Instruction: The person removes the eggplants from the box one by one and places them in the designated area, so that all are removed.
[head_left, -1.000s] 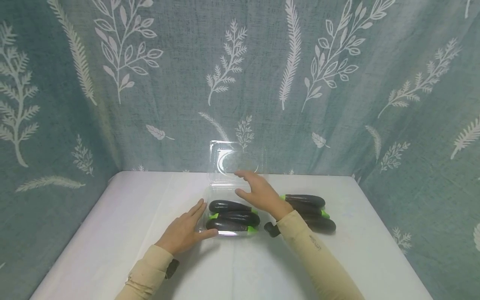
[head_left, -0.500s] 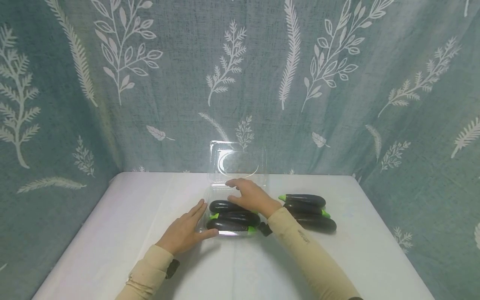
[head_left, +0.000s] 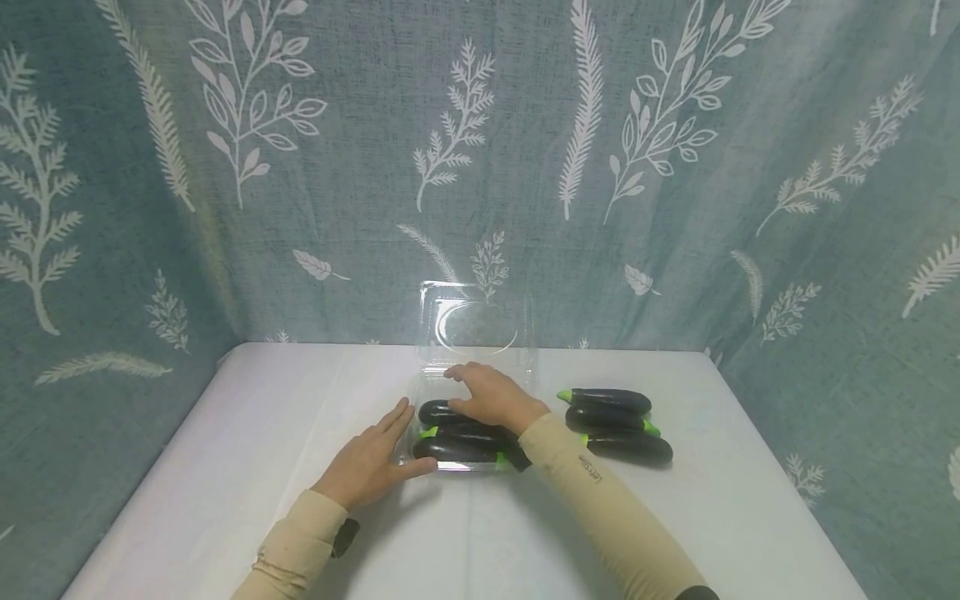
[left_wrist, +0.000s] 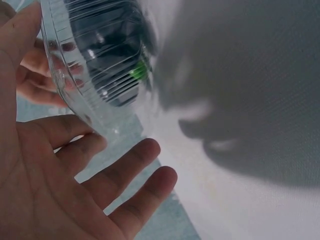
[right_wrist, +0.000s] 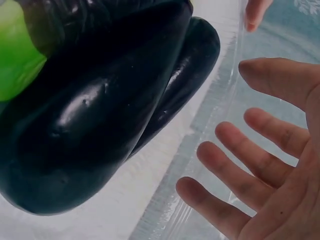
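Eggplants [head_left: 450, 451] in clear box [head_left: 467, 467] | right hand [head_left: 491, 397] above, left hand [head_left: 366, 467] beside (likely pickup step) | fingers [right_wrist: 235, 176] apart, both | next: gentle grip, presumably

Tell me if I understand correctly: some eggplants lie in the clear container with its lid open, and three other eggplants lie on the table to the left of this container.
Only the side is wrong: the three other eggplants lie on the table to the right of the clear container, as the head view shows.

clear container [head_left: 467, 467] | lid [head_left: 477, 323] raised | dark eggplants [head_left: 453, 451] inside, side by side
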